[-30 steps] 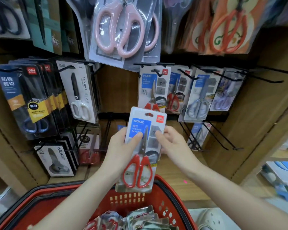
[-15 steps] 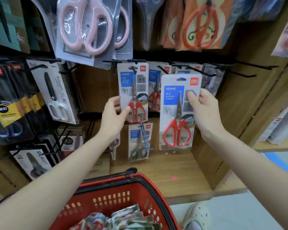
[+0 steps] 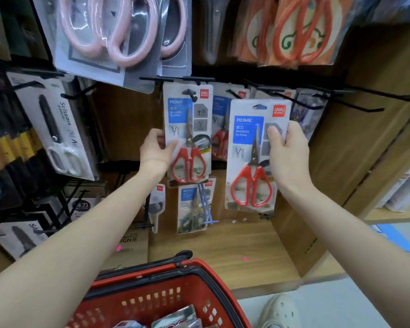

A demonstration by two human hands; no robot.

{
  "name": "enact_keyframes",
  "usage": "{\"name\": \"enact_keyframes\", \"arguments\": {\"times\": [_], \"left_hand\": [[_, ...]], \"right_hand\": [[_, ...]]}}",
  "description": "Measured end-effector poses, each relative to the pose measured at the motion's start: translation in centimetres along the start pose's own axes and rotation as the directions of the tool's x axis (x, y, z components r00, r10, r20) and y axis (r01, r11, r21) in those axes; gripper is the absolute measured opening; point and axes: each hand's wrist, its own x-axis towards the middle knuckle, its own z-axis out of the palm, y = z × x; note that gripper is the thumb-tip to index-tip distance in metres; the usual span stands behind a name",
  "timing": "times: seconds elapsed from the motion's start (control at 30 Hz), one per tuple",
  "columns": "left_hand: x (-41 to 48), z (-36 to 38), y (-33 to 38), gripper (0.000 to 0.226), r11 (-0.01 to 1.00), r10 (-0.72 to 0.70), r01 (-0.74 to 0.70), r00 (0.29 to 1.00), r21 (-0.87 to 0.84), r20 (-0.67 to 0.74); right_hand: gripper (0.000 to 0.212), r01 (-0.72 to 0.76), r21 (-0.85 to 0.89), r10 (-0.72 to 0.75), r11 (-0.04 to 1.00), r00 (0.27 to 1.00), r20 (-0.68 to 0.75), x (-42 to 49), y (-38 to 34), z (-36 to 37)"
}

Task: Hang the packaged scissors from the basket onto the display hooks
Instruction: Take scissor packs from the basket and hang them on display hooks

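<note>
Raised to hook (image 3: 190, 93) level: loose pack (image 3: 253, 157), edge gripped by right hand (image 3: 287, 152); hung pack (image 3: 187, 133) pinched by left hand (image 3: 155, 150). Next, hang hole (image 3: 259, 107) to be aligned with hook tip.

The red basket (image 3: 199, 271) is cut by the bottom edge, and of the packs (image 3: 175, 320) inside it only the top corners show. The pink scissors pack (image 3: 118, 31) and the orange packs (image 3: 294, 31) lose their upper parts at the top edge. The fingers of the left hand (image 3: 155, 153) go behind the hanging pack (image 3: 187, 136). The right hand (image 3: 288, 155) shows only its thumb before the held pack (image 3: 253, 157). The small print on both labels cannot be read.
</note>
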Motion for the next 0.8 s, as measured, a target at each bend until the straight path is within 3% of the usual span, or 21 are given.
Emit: {"name": "enact_keyframes", "arguments": {"times": [0.17,0.4,0.57,0.8], "left_hand": [[0.1,0.1,-0.2,0.024,0.999,0.046,-0.045,0.999,0.028,-0.026],[0.3,-1.5,-0.9,0.021,0.985,0.158,-0.153,0.984,0.074,-0.076],[0.5,-2.5,-1.2,0.017,0.971,0.225,-0.222,0.974,0.089,-0.029],[0.4,-2.7,-1.4,0.015,0.963,0.259,-0.261,0.965,0.066,0.038]], "right_hand": [[0.010,-0.061,-0.003,0.061,0.998,0.996,0.068,2.1,0.4,1.1],[0.029,-0.231,0.034,0.230,0.972,0.973,0.029,6.6,3.0,3.9],[0.046,-0.335,0.048,0.335,0.941,0.942,0.007,8.7,3.6,6.2],[0.035,-0.360,-0.021,0.361,0.933,0.933,-0.001,9.7,4.0,6.5]]}}
